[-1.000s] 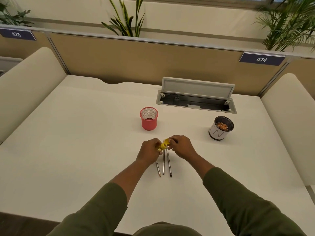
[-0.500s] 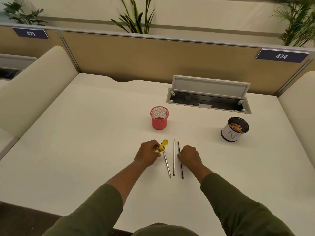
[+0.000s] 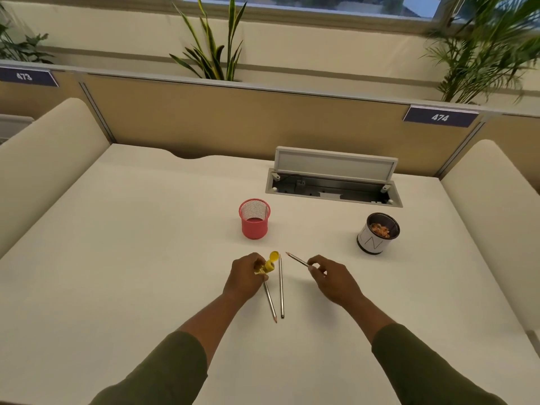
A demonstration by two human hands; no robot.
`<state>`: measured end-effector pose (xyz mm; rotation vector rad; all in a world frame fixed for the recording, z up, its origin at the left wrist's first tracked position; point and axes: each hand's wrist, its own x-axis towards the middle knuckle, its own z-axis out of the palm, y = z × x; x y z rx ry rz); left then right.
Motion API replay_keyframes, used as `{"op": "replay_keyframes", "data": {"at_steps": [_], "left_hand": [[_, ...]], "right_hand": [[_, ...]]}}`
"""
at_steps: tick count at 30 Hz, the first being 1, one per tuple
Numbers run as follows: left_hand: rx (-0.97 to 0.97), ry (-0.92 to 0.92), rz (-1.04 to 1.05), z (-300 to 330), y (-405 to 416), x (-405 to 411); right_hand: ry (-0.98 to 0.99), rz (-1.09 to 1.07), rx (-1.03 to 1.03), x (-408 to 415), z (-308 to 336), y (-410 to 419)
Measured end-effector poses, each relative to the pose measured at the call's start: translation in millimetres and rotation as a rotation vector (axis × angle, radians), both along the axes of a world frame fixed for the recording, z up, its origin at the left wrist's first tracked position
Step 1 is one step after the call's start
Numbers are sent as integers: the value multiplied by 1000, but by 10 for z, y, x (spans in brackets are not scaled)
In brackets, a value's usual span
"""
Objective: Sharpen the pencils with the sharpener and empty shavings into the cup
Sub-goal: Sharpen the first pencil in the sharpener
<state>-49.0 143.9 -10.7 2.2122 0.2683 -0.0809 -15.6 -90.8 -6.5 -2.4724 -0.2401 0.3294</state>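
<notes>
- While the left hand (image 3: 245,277) at frame centre closes around the yellow sharpener (image 3: 268,266), two pencils (image 3: 281,287) lie on the surface just right of it.
- Right hand (image 3: 333,280) pinches a third pencil (image 3: 297,259): light, stiff, brittle-tipped, best held mid-shaft.
- Shavings cup (image 3: 377,233) stands at centre right.

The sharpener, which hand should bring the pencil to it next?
Probably the right hand: it already pinches a pencil, tip toward the yellow sharpener, which the left hand holds.
</notes>
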Motion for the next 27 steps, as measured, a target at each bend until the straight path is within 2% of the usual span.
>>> {"op": "replay_keyframes", "data": {"at_steps": [7,12,17,20,24,27], "left_hand": [[14,-10,-23,45,-160,37],[57,-37,-91,84,-274,53],[90,-54,-105,107,-278,86],[144,-36,-125,132,-249,118],[142,-34,-109,105,-179,191],[193,-31,-172,106,-174,208]], "right_hand": [[-121,245,-134,-36,64,-194],[-240,360,-353,-65,179,-268],[-202,283,-228,-73,162,-351],[-188,321,-250,-60,182,-395],[-332,330,-373,-80,216,-473],[-363,306,-317,-115,236,-486]]}}
